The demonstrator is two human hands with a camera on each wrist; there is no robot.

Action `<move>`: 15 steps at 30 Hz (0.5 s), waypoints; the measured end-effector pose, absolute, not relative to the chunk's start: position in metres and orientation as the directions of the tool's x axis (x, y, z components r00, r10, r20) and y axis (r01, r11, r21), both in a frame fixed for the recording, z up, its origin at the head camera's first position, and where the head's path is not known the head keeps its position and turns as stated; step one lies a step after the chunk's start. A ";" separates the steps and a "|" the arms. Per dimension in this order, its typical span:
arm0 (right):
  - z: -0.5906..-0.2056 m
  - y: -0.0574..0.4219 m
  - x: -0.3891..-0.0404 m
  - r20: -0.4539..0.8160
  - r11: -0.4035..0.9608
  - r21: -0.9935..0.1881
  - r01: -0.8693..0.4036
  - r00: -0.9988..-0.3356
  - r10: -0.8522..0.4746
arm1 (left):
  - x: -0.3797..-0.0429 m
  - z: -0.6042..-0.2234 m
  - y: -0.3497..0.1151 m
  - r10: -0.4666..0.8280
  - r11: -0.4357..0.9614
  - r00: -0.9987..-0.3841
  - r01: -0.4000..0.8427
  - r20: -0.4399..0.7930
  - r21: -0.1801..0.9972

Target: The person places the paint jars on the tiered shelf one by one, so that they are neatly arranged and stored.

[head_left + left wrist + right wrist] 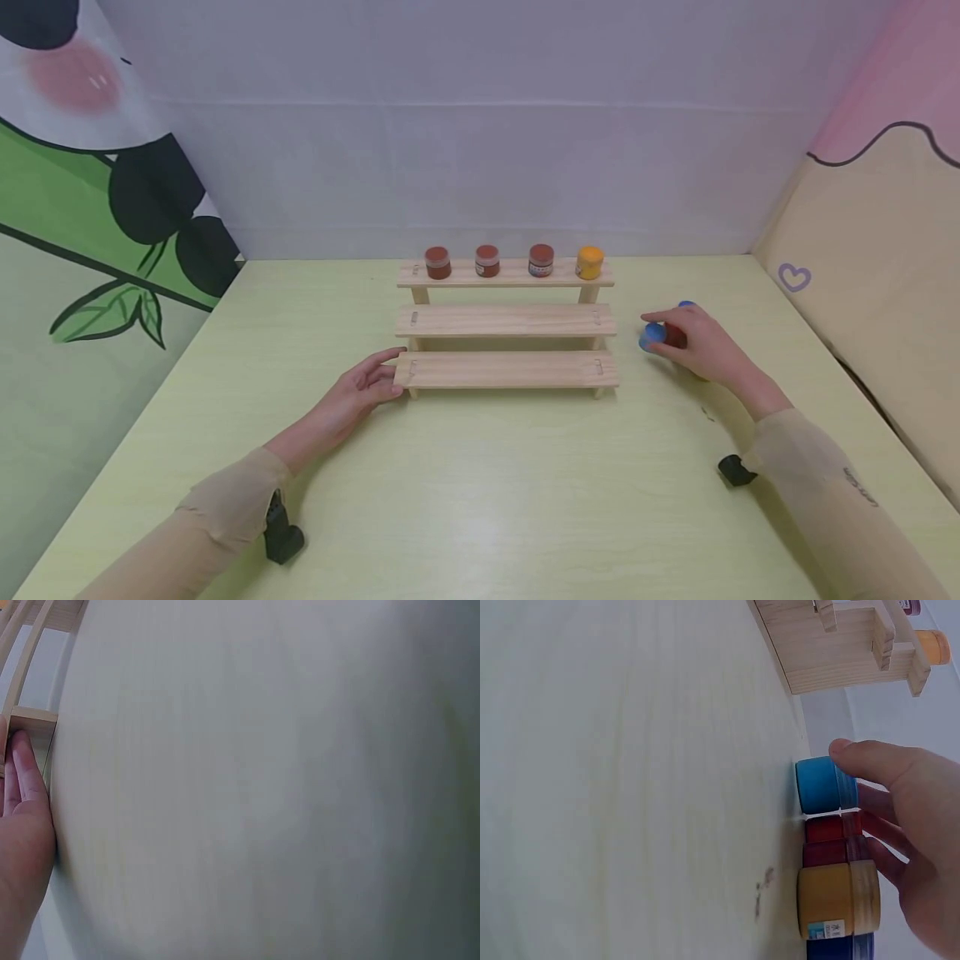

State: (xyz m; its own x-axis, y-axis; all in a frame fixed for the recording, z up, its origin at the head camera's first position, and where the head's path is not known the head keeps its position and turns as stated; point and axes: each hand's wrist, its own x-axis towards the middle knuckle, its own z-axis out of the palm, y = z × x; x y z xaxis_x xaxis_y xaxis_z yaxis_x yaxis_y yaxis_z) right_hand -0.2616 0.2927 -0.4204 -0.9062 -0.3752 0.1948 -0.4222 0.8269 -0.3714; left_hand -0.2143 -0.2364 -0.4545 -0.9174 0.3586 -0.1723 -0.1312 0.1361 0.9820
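Right fingers pinch blue jar; ochre jar bears blurred label

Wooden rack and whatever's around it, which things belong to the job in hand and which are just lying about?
Belongs, likely:
wooden rack
three reddish jars, orange jar on it
light blue jar, pinched by right hand
red jars, ochre jar and dark blue jar beside it

Just surroundings, apparently:
black wrist devices
printed backdrop

Soft light leaves a pale glare on the table; jars cast faint shadow; the left wrist view darkens rightward.
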 end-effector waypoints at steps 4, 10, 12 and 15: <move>-0.422 0.294 -0.261 0.196 0.826 -0.371 -0.425 -0.905 -0.377 | -0.214 -0.454 -0.236 0.357 0.139 -0.918 -0.134 -0.175 0.981; -0.419 0.294 -0.259 0.206 0.821 -0.385 -0.422 -0.906 -0.370 | -0.214 -0.453 -0.237 0.359 0.135 -0.916 -0.139 -0.179 0.981; -0.418 0.294 -0.259 0.212 0.821 -0.382 -0.424 -0.905 -0.369 | -0.214 -0.453 -0.237 0.360 0.137 -0.916 -0.136 -0.177 0.981; -0.416 0.293 -0.259 0.222 0.821 -0.375 -0.431 -0.901 -0.371 | -0.214 -0.453 -0.237 0.361 0.141 -0.915 -0.135 -0.178 0.981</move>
State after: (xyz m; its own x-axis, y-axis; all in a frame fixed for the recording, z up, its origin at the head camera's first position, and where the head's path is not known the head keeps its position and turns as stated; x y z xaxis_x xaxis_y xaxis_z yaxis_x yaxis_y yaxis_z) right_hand -0.2586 0.2925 -0.4160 -0.9015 -0.3714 0.2223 -0.4307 0.8211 -0.3746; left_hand -0.2140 -0.2370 -0.4533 -0.9154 0.3610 -0.1781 -0.1353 0.1408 0.9807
